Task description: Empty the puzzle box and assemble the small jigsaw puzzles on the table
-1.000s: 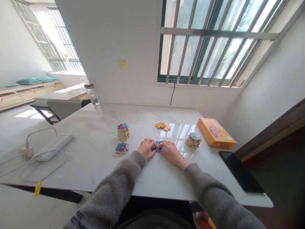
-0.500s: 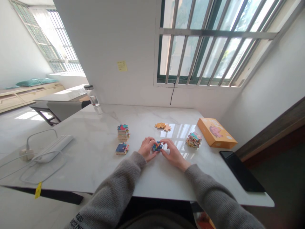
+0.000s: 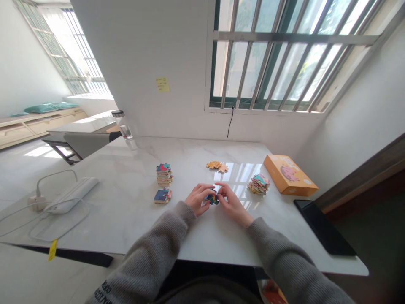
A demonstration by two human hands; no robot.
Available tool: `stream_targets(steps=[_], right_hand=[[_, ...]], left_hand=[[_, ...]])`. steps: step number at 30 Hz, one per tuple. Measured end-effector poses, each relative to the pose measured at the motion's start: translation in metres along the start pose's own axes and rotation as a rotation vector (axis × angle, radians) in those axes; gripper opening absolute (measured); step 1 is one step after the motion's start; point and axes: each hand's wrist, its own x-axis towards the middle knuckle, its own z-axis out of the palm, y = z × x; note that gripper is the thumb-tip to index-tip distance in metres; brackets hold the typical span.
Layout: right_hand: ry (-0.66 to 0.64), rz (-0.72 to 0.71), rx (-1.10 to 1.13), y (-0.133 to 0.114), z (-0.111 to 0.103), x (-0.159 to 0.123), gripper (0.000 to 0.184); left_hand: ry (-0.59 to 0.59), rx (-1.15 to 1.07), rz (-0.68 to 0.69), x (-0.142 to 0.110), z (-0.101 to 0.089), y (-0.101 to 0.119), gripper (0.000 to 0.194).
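Both my hands meet over the middle of the white marble table. My left hand and my right hand pinch a small cluster of colourful puzzle pieces between their fingertips, lifted slightly off the table. A tall stack of puzzle pieces stands to the left, with a low stack in front of it. Another loose pile of pieces lies to the right. Two orange pieces lie face down behind my hands.
An orange puzzle box sits at the right, and a black tablet lies near the right edge. A white power strip with cables is at the left. A clear bottle stands at the far left corner.
My hands have gone from lying flat on the pieces to lifting them between the fingertips, and the cluster now sits slightly nearer to me.
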Motion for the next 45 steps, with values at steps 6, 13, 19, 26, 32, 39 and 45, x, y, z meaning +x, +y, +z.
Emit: stream_targets(steps=[6, 13, 19, 26, 32, 39, 45], right_hand=[[-0.007, 0.050, 0.104, -0.003, 0.004, 0.000, 0.044], [0.089, 0.046, 0.077, 0.003, 0.001, 0.002, 0.045], [-0.069, -0.006, 0.049, 0.001, 0.000, -0.002, 0.048], [-0.003, 0.041, 0.075, -0.003, -0.002, -0.002, 0.050], [0.209, 0.086, 0.005, 0.000, -0.011, 0.000, 0.045], [0.151, 0.061, -0.055, 0.000, -0.008, -0.002, 0.046], [0.089, 0.034, -0.105, -0.005, -0.005, -0.003, 0.045]], left_hand=[[0.102, 0.062, -0.048, 0.000, 0.002, -0.004, 0.017], [0.180, 0.025, -0.009, -0.001, 0.003, 0.002, 0.027], [0.052, 0.037, 0.021, 0.000, -0.004, 0.008, 0.041], [0.065, 0.051, -0.020, 0.000, -0.006, 0.008, 0.030], [0.261, 0.027, -0.032, -0.003, -0.023, 0.007, 0.030], [0.339, 0.151, -0.085, -0.008, -0.097, -0.022, 0.026], [0.301, 0.228, -0.263, -0.018, -0.163, -0.089, 0.017]])
